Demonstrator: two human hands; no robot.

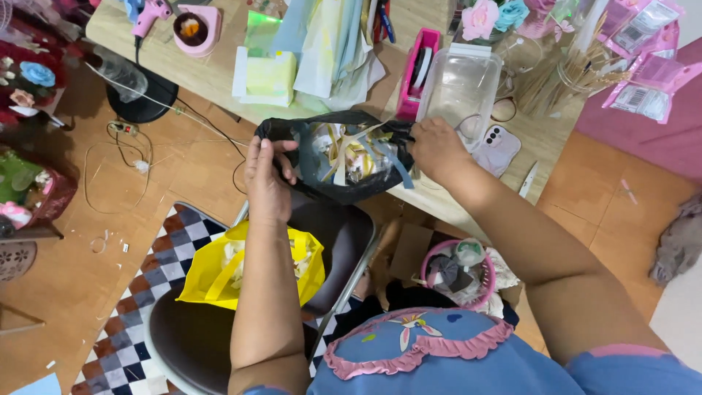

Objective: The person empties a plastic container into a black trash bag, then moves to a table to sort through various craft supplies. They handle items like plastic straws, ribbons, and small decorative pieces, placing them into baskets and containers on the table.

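Left hand (267, 175) pinching one rim of the black plastic bag (336, 157), right hand (436, 148) gripping the opposite rim, stretched apart so the mouth gapes (paper strips inside). Held at the wooden table (212, 73) edge, above the chair with the yellow bag (248, 269).

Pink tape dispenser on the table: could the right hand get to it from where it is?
Probably yes. The right hand grips the black bag just below the pink tape dispenser, with nothing between them; it would have to release the bag.
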